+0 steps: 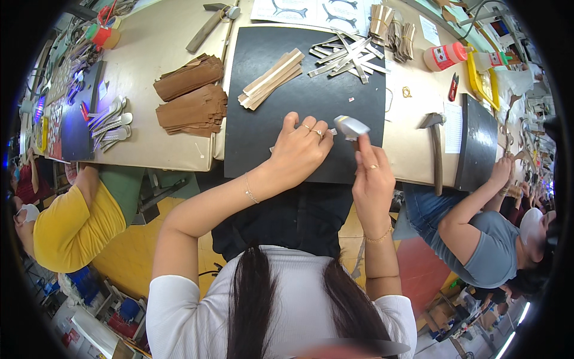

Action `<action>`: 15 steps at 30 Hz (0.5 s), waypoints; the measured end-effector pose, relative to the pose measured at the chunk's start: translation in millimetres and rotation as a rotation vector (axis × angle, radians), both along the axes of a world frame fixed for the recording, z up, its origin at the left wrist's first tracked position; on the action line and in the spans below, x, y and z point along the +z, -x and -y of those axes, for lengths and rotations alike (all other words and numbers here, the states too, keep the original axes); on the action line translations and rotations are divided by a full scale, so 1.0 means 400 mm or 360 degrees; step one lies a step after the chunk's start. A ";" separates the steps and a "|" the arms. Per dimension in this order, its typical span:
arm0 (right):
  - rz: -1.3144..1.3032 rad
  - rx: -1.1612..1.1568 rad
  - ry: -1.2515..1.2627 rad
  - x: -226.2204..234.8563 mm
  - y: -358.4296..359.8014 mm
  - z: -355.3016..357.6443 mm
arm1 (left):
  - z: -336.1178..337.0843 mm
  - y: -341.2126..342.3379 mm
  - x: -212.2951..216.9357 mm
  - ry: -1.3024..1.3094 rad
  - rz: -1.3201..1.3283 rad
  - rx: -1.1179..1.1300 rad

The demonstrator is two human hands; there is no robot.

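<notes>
My left hand (pixel 299 152) rests over the near part of the black mat (pixel 335 102), its fingers curled. Small pale ends of a narrow strip (pixel 333 131) peek out on both sides of it; the hand hides the middle. Just to its right, my right hand (pixel 373 179) grips a smooth silver-white tool (pixel 351 127) with a rounded head. Motion blurs this tool, so its exact kind cannot be made out. Farther up the mat lie a fanned stack of beige strips (pixel 272 79) and a crisscrossed pile of silvery strips (pixel 350 54).
Left of the mat are brown leather-like strips (pixel 191 110) and white spoon-shaped pieces (pixel 113 122). A hammer (pixel 436 143) lies to the right, near red snips (pixel 454 87) and a red-capped bottle (pixel 445 56). Another hammer (pixel 212 27) is at the back. Co-workers sit on both sides.
</notes>
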State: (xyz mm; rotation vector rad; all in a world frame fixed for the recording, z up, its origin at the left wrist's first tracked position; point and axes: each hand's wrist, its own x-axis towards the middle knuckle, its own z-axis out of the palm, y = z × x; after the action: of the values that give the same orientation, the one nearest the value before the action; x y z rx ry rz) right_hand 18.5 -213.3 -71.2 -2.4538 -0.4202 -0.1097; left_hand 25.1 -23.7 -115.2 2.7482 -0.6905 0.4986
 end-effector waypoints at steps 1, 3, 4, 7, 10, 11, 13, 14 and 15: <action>-0.0035 0.0037 0.0127 -0.002 -0.005 0.002 | 0.001 0.000 -0.001 0.0097 -0.0061 0.0056; -0.0037 0.0044 0.0274 -0.007 -0.011 0.004 | -0.004 -0.002 -0.001 0.0278 -0.0196 0.0146; -0.0025 0.0084 0.0268 -0.007 -0.016 0.007 | -0.013 -0.003 0.000 0.0401 -0.0307 0.0162; -0.0016 0.0103 0.0259 -0.005 -0.019 0.009 | -0.048 -0.006 0.003 0.0585 -0.0551 0.0145; -0.0073 0.0103 0.0197 0.000 -0.017 0.010 | -0.044 0.000 0.003 0.0380 -0.0354 0.0059; -0.0049 0.0101 0.0131 0.001 -0.017 0.008 | -0.042 0.003 0.004 0.0319 -0.0317 0.0053; 0.0033 0.0095 0.0008 0.002 -0.015 0.004 | -0.036 0.008 0.006 0.0201 -0.0241 0.0046; 0.0087 0.0089 -0.0047 0.003 -0.014 0.002 | -0.034 0.011 0.007 0.0162 -0.0214 0.0035; 0.0144 0.0095 -0.0104 0.005 -0.014 0.000 | -0.032 0.012 0.008 0.0125 -0.0178 0.0025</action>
State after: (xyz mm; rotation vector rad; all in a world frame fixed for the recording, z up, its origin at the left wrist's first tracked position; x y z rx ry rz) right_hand 24.0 -213.4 -69.2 -2.3764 -0.5207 -0.2065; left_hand 20.4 -11.1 -111.9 2.6863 -0.6092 0.3637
